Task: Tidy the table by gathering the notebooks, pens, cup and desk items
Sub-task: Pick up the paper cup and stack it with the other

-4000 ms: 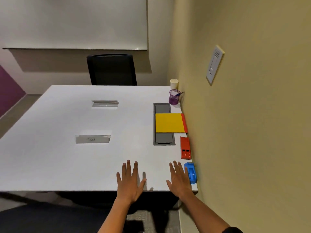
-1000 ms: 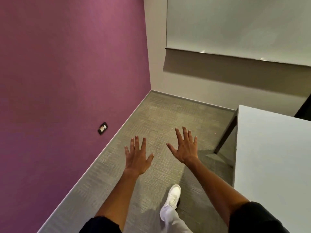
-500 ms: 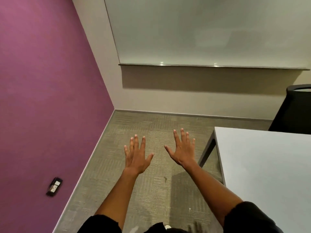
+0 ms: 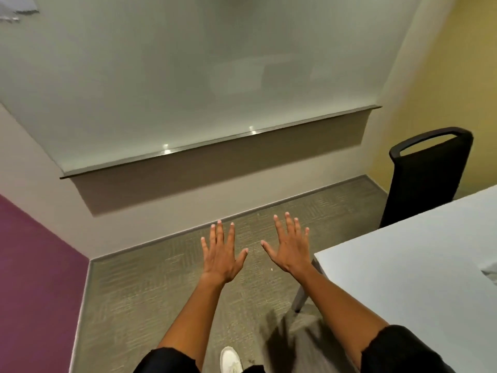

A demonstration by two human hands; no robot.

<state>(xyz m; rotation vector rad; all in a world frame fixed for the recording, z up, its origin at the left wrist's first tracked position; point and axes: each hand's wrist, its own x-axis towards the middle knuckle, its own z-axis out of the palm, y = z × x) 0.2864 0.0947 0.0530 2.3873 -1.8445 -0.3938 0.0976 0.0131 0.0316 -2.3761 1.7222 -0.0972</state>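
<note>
Open floor (image 4: 161, 286) lies ahead and left, bounded by the walls (image 4: 150, 200). The worktop (image 4: 403, 278) corner and a chair (image 4: 425, 179) block the right.

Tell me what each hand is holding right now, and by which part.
Nothing is held. The left hand and the right hand are both stretched out over the carpet with fingers straight and spread, beside the white table.

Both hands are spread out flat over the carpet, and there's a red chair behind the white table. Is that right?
Not quite: the chair is black, not red, as the head view shows. The rest holds: the left hand and right hand are spread flat over the carpet, and the chair stands behind the white table.
</note>
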